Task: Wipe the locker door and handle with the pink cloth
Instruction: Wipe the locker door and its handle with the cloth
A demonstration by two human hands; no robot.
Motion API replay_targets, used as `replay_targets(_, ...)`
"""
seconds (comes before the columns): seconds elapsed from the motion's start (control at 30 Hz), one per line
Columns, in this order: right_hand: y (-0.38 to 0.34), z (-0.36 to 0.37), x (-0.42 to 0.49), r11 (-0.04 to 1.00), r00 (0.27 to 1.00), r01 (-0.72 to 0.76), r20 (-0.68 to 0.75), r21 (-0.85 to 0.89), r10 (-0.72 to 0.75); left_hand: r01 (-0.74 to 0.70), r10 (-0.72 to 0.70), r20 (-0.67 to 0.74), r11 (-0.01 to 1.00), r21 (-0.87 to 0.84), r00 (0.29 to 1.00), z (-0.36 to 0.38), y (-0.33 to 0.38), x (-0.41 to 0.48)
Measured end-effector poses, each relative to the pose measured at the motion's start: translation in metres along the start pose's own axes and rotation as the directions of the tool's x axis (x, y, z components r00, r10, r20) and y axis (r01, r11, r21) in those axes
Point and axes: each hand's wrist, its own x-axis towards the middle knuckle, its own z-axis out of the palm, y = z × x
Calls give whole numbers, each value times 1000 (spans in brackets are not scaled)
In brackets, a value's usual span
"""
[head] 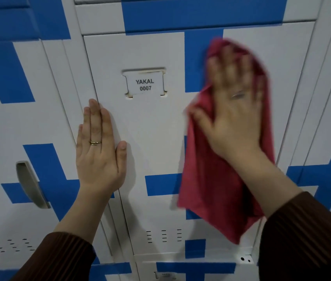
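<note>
A white and blue locker door [152, 126] fills the middle of the head view, with a name tag [145, 84] reading YAKAL 0007. My right hand [233, 110] presses the pink cloth [211, 179] flat against the door's right side; hand and cloth are blurred by motion. The cloth hangs down below my palm. My left hand [97, 151] lies flat with fingers together on the door's left edge, holding nothing. This door's handle is not visible, possibly hidden behind the cloth.
A neighbouring locker on the left has a grey recessed handle [29, 184] and vent holes [12, 245]. Vent slots [163, 236] sit low on the middle door. More lockers stand above, below and to the right.
</note>
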Motion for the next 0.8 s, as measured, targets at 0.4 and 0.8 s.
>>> replay_targets(0.4,-1,-3,-19,974,985,-171,18,149,170,40,-38,46,998,-42,998,-1,3,-1)
replay_targets(0.8,-1,-61,-71,298,838,-544,525,785,148,71,234,305,676,-734,923,-14,105,5)
